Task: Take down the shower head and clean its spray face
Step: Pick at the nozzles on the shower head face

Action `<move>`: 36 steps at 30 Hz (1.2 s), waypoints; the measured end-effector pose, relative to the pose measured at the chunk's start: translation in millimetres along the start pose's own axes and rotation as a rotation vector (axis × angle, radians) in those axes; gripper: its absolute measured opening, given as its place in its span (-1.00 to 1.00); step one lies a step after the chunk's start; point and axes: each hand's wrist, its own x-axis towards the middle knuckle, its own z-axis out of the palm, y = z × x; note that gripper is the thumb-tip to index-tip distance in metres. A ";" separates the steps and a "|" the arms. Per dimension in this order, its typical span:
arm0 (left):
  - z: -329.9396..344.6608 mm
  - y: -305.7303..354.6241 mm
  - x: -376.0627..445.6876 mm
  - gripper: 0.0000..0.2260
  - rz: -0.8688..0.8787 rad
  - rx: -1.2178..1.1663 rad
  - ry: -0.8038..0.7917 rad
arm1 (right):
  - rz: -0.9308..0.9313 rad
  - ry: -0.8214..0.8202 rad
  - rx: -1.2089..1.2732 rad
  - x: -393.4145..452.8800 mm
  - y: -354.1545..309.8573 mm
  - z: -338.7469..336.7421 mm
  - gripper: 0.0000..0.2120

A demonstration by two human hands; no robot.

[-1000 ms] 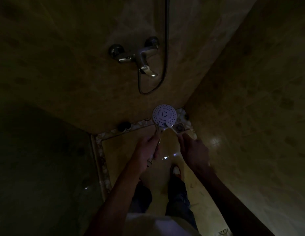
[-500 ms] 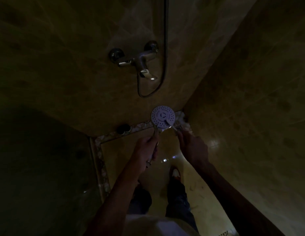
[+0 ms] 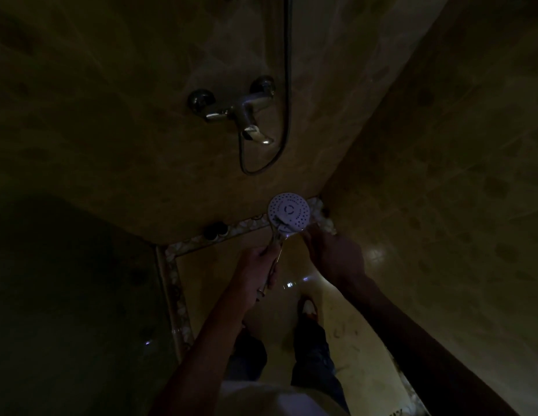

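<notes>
Shower head off the wall, face up, in dim light.
Left hand (image 3: 257, 273) grips the handle; the head (image 3: 288, 212) sits mid-scene, right hand (image 3: 330, 255) pinching a small brush (image 3: 281, 225) against its face.

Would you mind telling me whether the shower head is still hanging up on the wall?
No, the left hand holds the shower head by its handle, low over the shower floor, well below the tap.

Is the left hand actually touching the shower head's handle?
Touching. The head view shows the left hand with its fingers curled round the handle of the shower head, holding the spray face up toward the camera.
</notes>
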 end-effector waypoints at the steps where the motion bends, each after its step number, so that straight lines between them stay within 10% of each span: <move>1: -0.9 -0.9 0.3 -0.59 0.002 0.004 -0.002 | -0.007 -0.014 -0.002 1.1 0.1 -4.6 -0.57; 36: 5.6 -2.4 4.4 -0.61 0.089 0.035 -0.042 | -0.038 -0.063 -0.023 23.3 -2.3 -28.6 -0.62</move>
